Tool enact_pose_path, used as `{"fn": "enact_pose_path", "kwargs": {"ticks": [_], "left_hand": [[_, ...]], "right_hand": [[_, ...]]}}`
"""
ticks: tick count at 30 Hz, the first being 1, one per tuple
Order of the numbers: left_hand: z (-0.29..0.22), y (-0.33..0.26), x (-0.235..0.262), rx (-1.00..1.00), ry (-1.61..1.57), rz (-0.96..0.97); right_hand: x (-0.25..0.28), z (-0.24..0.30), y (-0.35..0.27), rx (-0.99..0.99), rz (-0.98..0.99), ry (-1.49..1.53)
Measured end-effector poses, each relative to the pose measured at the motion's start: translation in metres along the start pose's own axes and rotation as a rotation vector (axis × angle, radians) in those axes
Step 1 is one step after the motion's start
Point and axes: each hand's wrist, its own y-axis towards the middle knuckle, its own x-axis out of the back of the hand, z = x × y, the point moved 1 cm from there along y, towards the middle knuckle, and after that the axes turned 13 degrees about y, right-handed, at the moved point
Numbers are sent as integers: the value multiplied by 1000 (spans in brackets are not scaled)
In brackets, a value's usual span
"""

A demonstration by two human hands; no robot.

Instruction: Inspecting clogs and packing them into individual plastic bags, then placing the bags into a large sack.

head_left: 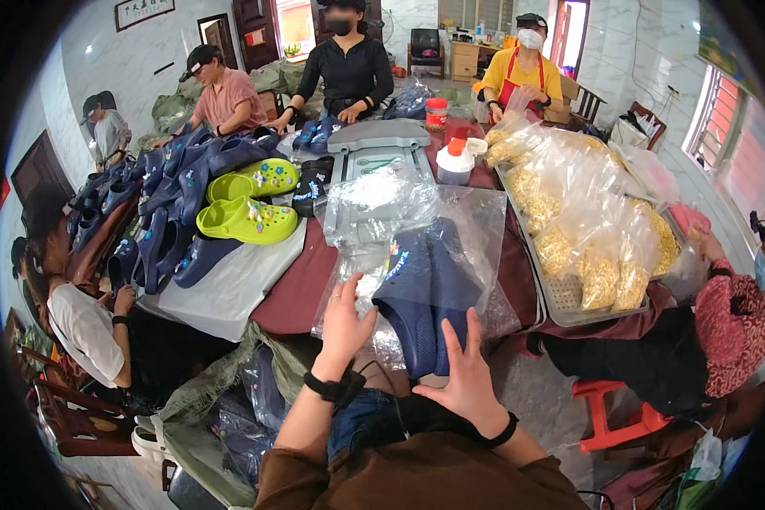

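Observation:
A pair of navy foam clogs, with a colourful charm on the left one, lies side by side, mostly covered by a clear plastic bag. Beside the clogs' left edge is my left hand, its fingers spread and resting at the plastic. My right hand is at the near right end of the clogs, thumb and fingers apart, with the fingertips by the clog's side. Neither hand grips anything; whether the right fingertips touch the clog I cannot tell.
Left of me, lime green clogs and many navy clogs crowd the table. A grey scale and white bottle stand beyond. On the right, a metal tray holds bagged yellow pieces. Several people work around the table; a red stool stands low right.

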Motion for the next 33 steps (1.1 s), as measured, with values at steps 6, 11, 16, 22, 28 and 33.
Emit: {"fn": "enact_pose_path", "kwargs": {"ticks": [6,11,16,22,28,33], "left_hand": [[10,-7,-33,16,-146,328],[4,-15,-22,-50,-98,133],[-19,-36,13,-107,-119,181],[-48,-77,36,-95,-345,317],[-14,-96,39,169,-376,267],[-37,-91,53,24,-246,228]], "right_hand": [[-13,5,3,39,79,-165],[-9,1,-2,9,48,-80],[-1,-10,-3,25,-140,-63],[-10,-4,10,96,-207,-16],[-16,8,18,150,11,295],[-14,-17,17,131,98,528]]}}
